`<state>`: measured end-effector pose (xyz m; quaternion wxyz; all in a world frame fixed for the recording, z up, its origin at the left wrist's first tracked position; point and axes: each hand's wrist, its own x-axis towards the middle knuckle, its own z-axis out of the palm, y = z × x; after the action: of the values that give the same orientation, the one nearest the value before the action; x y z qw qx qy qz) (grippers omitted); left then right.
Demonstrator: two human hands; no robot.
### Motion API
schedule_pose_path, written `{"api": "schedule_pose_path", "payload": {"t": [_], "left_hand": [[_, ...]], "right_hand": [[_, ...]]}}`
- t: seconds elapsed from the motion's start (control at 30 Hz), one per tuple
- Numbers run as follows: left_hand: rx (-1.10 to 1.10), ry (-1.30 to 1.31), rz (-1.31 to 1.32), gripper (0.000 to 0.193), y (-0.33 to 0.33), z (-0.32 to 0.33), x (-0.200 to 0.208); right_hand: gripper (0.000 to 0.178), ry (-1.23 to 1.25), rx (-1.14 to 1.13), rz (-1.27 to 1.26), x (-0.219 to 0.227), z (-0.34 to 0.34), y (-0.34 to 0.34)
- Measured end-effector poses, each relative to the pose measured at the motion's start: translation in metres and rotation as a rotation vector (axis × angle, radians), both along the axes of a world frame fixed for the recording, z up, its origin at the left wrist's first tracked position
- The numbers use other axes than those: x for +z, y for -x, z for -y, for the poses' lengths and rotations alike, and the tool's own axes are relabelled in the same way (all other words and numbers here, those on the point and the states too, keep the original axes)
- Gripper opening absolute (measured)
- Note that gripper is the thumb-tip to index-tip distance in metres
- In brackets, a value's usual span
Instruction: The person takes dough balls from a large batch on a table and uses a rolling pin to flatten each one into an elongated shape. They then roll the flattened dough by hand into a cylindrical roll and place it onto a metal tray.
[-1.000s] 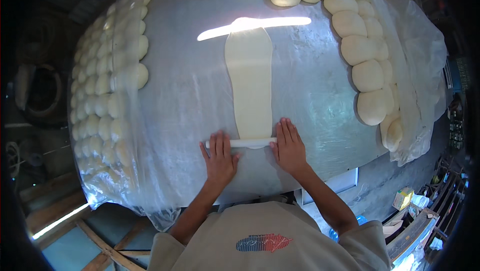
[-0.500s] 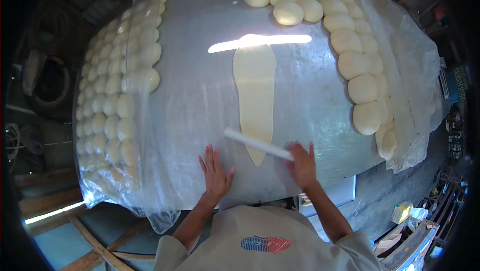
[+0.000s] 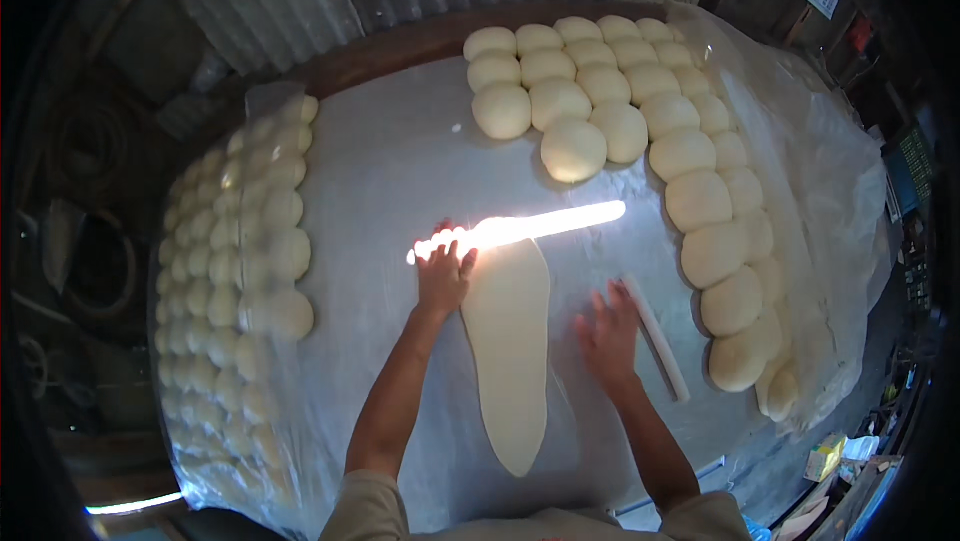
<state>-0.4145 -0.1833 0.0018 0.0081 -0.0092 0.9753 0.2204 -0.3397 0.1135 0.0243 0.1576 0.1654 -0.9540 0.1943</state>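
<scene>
As I watch from the head camera, the grey desk (image 3: 370,171) fills most of my view, a clear plastic sheet (image 3: 815,171) along its right side and rows of dough balls (image 3: 700,201) crowding both flanks. Between them the flattened dough strip (image 3: 510,361) lies lengthwise, tapering at its near end. I see the left hand (image 3: 443,281) at its far left edge, grip spread, fingertips in glare. The right hand (image 3: 607,331), grip loosely spread, is just beside the white rolling pin (image 3: 655,336); whether they touch, I cannot tell.
</scene>
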Motion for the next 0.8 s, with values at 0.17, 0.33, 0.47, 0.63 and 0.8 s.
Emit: {"api": "schedule_pose_path", "payload": {"t": [0.17, 0.33, 0.47, 0.63, 0.8], "left_hand": [[-0.089, 0.014, -0.149, 0.038, 0.034, -0.011, -0.010], [-0.066, -0.341, -0.242, 0.016, 0.036, -0.012, 0.000], [0.116, -0.822, -0.001, 0.020, 0.025, -0.020, 0.033], [-0.036, -0.827, 0.008, 0.016, -0.036, -0.009, 0.112], [-0.103, -0.985, 0.012, 0.013, -0.136, -0.006, 0.222]], "right_hand": [[0.041, 0.009, 0.035, 0.093, -0.024, 0.096, 0.111], [0.026, 0.271, 0.177, 0.359, -0.022, 0.105, 0.136], [0.012, 0.599, 0.153, 0.463, -0.009, 0.087, 0.121], [0.014, 0.769, 0.215, 0.544, 0.091, 0.050, 0.063], [0.013, 0.976, 0.394, 0.709, 0.214, 0.031, -0.018]]}}
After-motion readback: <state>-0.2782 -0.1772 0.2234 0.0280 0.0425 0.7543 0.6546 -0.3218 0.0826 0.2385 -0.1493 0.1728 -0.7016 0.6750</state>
